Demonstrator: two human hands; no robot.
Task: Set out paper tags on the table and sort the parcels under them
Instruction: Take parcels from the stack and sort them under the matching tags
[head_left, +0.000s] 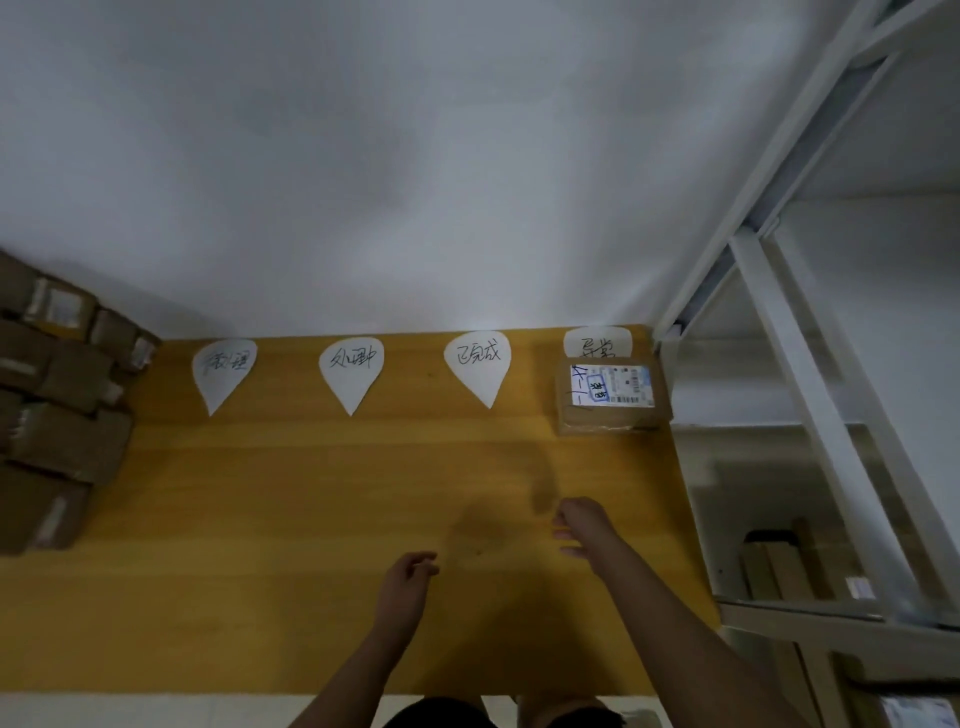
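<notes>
Several white teardrop paper tags with handwriting lie in a row along the back of the yellow table (260, 493): a left tag (222, 371), a second tag (351, 370), a third tag (478, 364), and a right tag (597, 342) partly covered. A brown parcel (610, 395) with a shipping label rests on the lower part of the right tag. A stack of brown parcels (57, 405) fills the table's left end. My left hand (408, 574) hovers over the front middle, fingers loosely curled, holding nothing. My right hand (582, 522) hangs nearby with fingers apart, also holding nothing.
A white wall rises behind the table. A white metal shelf unit (810, 364) stands at the right, with cartons (779, 566) on a lower shelf. The table's front edge runs near the bottom of the view.
</notes>
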